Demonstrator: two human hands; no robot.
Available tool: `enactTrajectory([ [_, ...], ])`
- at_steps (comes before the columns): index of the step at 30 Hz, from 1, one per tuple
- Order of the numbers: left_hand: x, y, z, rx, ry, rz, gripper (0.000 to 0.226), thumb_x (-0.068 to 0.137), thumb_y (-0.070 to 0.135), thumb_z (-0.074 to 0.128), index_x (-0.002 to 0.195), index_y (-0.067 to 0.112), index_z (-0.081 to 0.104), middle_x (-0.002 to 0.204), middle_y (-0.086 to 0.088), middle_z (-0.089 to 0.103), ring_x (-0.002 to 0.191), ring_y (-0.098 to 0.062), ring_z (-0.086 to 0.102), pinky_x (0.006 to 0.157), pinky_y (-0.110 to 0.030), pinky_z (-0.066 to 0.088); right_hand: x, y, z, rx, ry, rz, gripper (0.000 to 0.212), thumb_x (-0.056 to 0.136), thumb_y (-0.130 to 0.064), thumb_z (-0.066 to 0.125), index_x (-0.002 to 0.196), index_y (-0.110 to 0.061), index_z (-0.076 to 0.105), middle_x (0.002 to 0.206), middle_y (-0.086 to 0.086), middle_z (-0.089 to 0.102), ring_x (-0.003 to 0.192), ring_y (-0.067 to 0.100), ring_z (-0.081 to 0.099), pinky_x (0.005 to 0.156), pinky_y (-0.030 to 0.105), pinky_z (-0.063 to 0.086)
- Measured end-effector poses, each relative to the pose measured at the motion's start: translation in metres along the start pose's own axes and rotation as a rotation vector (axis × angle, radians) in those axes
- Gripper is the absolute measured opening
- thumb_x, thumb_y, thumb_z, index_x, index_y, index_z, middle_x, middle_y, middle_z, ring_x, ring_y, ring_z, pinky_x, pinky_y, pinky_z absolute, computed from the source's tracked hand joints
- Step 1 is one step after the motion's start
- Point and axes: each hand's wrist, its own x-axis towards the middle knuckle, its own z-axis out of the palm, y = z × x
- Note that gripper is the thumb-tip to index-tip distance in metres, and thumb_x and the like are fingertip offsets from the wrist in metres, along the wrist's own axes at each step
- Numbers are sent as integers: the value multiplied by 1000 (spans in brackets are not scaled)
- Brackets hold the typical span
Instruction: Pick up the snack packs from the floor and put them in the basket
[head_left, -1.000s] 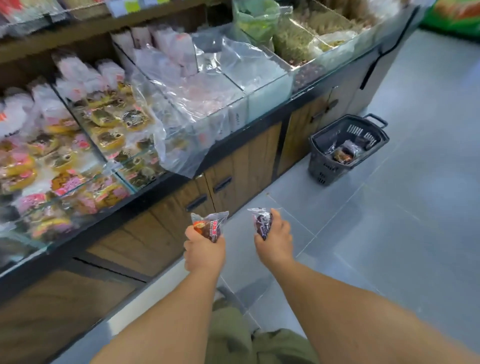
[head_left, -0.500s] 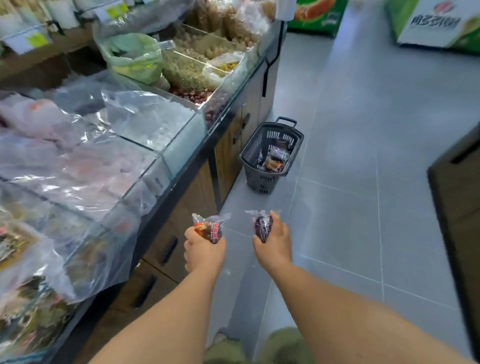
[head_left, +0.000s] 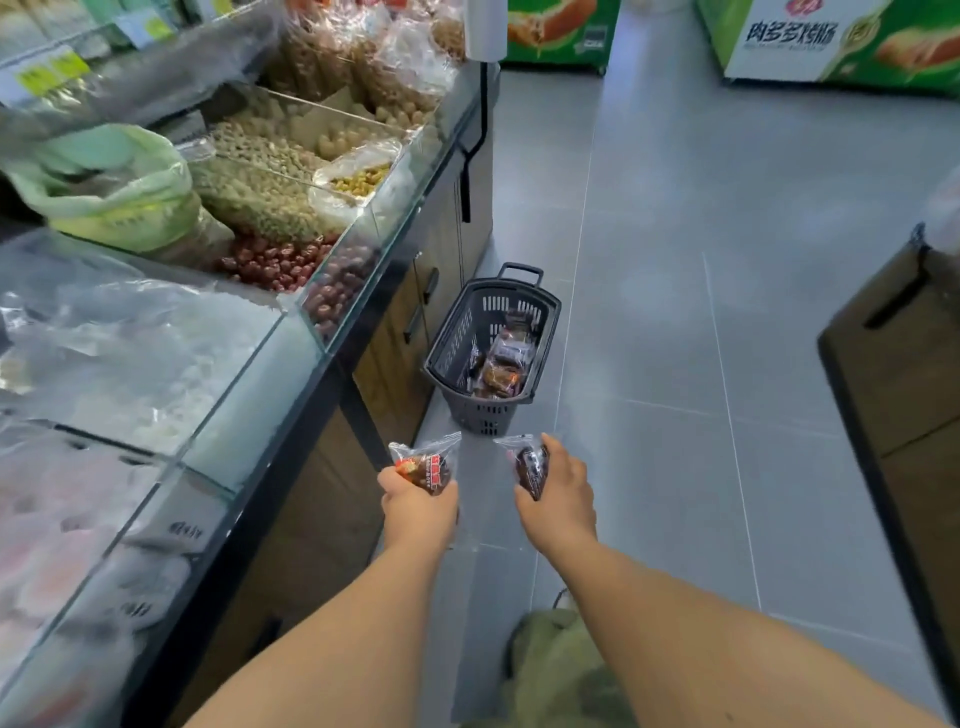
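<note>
Two snack packs are held, one per hand: a clear red-labelled pack (head_left: 428, 465) is clutched in the curled fingers of the left hand (head_left: 418, 512), and a dark pack (head_left: 530, 465) is gripped by the right hand (head_left: 558, 499), both above the grey tiled floor (head_left: 675, 312). One dark plastic basket (head_left: 458, 335) is seen standing on the floor ahead of the hands, just beside the glass-fronted desk (head_left: 332, 364). Several more snack packs (head_left: 506, 364) are piled inside it, too jumbled to be counted.

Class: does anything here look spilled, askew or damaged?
Nothing stands out. The dark grey plastic basket stands upright on the grey tiled floor. The left hand grips a red-labelled clear snack pack, the right hand a dark clear-wrapped snack pack.
</note>
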Motion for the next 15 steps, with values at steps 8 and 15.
enactTrajectory([
  [8,41,113,69,-124,68,-78,64,88,30,64,132,14,21,121,-13,49,106,-32,56,83,-39,49,145,-21,-63,-110,-53,-74,67,91,-34,55,147,-38,18,146,2,29,122,32,44,103,43,38],
  [15,94,164,102,-121,52,-116,65,88,34,64,132,14,21,121,-15,52,101,-32,58,84,-39,51,235,-41,-72,-161,-97,-85,70,89,-31,58,147,-38,19,147,4,29,126,31,41,105,43,34],
])
